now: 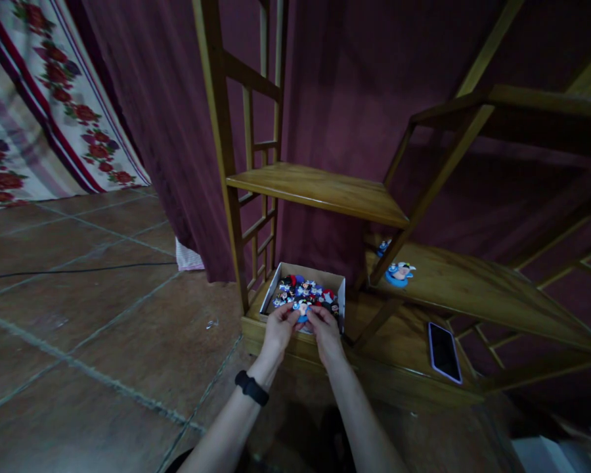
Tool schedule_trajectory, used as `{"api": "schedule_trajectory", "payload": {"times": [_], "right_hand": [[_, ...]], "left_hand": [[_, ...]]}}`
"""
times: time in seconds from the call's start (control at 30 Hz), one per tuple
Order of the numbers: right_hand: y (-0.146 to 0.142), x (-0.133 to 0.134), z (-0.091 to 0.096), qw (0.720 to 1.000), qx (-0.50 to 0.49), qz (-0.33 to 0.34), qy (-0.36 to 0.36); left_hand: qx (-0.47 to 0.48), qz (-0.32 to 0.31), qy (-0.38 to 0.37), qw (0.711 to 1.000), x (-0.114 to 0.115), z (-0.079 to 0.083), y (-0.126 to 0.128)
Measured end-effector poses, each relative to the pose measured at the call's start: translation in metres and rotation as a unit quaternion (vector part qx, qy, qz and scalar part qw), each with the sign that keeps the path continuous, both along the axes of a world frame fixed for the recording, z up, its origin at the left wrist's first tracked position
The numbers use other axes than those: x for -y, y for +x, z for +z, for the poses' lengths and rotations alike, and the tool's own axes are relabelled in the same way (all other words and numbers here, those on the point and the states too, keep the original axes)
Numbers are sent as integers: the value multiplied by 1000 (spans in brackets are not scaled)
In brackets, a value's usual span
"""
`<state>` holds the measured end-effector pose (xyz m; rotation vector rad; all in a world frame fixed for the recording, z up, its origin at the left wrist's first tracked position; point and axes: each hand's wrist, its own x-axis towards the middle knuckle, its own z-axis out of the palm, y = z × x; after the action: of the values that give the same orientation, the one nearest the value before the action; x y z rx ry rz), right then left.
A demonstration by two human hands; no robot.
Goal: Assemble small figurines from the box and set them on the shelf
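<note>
Between my two hands is a small figurine with a blue base and pale body, held just over the near edge of an open cardboard box. My left hand, with a black band on its wrist, pinches the figurine's left side. From the right, the fingers of my right hand close on it too. Several small figurines in white, red, black and purple lie jumbled in the box. A similar blue-based figurine stands on the shelf to the right, with another partly hidden behind a post.
The wooden shelf unit has uprights and slanting bars around the box. A phone with a light purple edge lies on the lower right board. A dark cable crosses the tiled floor. Dark red curtains hang behind.
</note>
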<state>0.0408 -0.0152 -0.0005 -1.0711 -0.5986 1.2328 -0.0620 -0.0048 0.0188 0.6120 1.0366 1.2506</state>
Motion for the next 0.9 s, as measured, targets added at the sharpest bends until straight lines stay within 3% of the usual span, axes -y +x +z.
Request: {"api": "schedule_trajectory", "payload": {"times": [0.27, 0.5, 0.73, 0.9], "right_hand": [[12, -1, -2, 998, -59, 24, 17], [15, -5, -9, 998, -29, 49, 21], [20, -7, -12, 998, 24, 43, 46], [20, -7, -9, 998, 5, 42, 47]], "left_hand": [[-1, -39, -24, 999, -9, 0, 4], [11, -38, -40, 998, -9, -2, 4], [13, -21, 14, 1000, -10, -9, 11], [22, -44, 16, 999, -10, -2, 10]]}}
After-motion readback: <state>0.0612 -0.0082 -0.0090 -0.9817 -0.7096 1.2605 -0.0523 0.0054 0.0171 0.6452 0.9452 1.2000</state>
